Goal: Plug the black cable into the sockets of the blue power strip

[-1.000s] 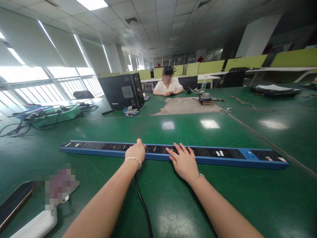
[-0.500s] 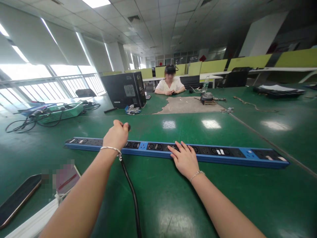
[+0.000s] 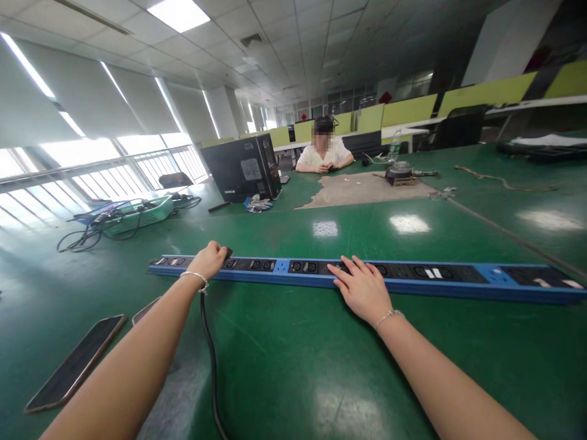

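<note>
A long blue-and-black power strip (image 3: 257, 278) lies across the green table, its rows of sockets facing up. Near its left part my left hand (image 3: 208, 260) is closed around a black plug (image 3: 228, 253), held at the sockets; whether it sits in one I cannot tell. From below that wrist a black power cord (image 3: 210, 342) runs down toward the table's near side. My right hand (image 3: 364, 288) rests with spread fingers on the strip, right of its middle, covering some sockets.
A dark phone-like slab (image 3: 77, 363) lies at lower left, another partly behind my left forearm. Farther off are a green basket (image 3: 149, 214) with cables, a black computer case (image 3: 243, 168), gloves (image 3: 258, 204), and a seated person (image 3: 323, 153).
My left hand has moved left along the strip and lower, bringing the plug down to the sockets. My right hand stays on the strip. The view has shifted left.
</note>
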